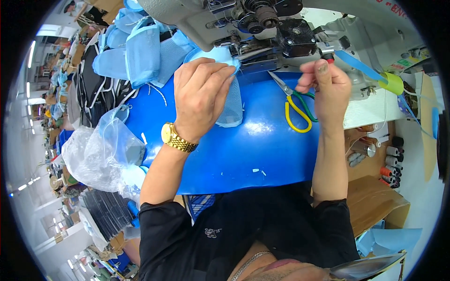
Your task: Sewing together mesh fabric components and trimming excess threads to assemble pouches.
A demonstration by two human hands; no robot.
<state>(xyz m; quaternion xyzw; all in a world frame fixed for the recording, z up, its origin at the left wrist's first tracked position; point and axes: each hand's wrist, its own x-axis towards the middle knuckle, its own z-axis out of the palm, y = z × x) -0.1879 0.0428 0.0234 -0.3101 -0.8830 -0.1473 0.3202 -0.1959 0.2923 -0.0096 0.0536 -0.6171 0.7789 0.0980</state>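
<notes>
My left hand (201, 96), with a gold watch at the wrist, presses curled fingers on a light blue mesh piece (229, 110) under the head of a grey sewing machine (248, 56). My right hand (328, 89) is raised beside a black block with a red part, its fingers curled and thumb pressed in; whether anything is between them I cannot make out. Scissors (288, 112) with yellow and green handles lie just left of that hand. A blue tape (356, 63) runs into the machine from a lime green holder (389, 82) at the right.
Blue mesh pieces (140, 56) are piled at the back left, beside black white-edged pieces (93, 93). A clear plastic bag (84, 157) lies at the left edge of the blue work surface (234, 168). Several thread spools (391, 161) stand low at the right, near cardboard (377, 201).
</notes>
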